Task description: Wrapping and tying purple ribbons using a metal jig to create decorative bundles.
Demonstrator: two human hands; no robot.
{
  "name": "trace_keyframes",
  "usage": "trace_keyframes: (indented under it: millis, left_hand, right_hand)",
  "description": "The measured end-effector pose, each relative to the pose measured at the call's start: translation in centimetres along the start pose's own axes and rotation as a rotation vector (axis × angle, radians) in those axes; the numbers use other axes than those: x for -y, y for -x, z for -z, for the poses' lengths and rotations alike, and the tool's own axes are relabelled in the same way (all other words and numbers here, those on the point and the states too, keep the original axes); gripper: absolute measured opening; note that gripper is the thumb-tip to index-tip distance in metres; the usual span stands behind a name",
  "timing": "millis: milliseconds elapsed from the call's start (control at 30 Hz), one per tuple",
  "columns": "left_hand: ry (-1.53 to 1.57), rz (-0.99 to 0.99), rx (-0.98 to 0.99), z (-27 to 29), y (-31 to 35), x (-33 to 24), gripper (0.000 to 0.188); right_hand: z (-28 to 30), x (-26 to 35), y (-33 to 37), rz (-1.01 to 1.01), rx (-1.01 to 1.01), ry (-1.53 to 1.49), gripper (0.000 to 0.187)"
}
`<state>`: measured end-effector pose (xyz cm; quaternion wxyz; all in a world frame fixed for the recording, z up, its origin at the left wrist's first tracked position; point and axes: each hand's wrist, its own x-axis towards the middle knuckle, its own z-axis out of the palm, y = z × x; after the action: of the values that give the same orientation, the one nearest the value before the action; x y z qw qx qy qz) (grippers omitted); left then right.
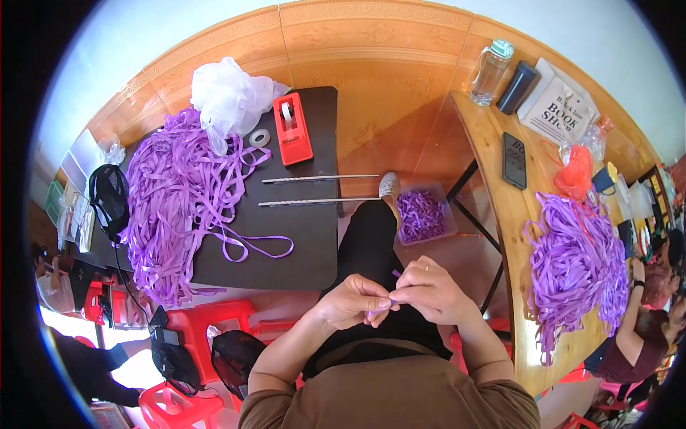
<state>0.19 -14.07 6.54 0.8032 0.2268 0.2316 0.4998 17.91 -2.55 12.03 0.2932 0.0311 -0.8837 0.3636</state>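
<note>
My left hand and my right hand meet over my lap, thumbs and fingertips pinched together. Between them is a short purple ribbon, mostly hidden by the fingers; a bit of purple also shows beside the right index finger. On the dark table to my left lies a large heap of purple ribbon, one loop trailing over the tabletop. A pair of thin metal rods rests at that table's right edge, sticking out past it. Below, on the floor near my foot, a clear plastic bin holds many small purple ribbon pieces.
The dark table also carries a red tape dispenser, a tape roll and a white plastic bag. On the wooden table at right are another ribbon heap, a phone and bottles. Red stools and other people are nearby.
</note>
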Motion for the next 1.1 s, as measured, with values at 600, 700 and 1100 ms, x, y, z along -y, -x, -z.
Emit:
trace_keyframes:
  millis: [600, 700, 1100]
  left_hand:
    - [-1.888, -0.800, -0.301, -0.2, -1.2, 0.9, 0.030]
    - [-0.912, -0.124, -0.363, -0.2, -0.6, -0.5, 0.033]
    - [-0.161, -0.039, -0.149, 0.2, -1.4, 0.3, 0.021]
  right_hand:
    - [-4.6, -3.4, 4.1, -0.732, -0.189, -0.375, 0.004]
    - [-2.8, -2.4, 2.7, -0.421, -0.213, -0.113, 0.007]
    - [-0.5, -1.9, 1.3, -0.111, -0.108, 0.070, 0.017]
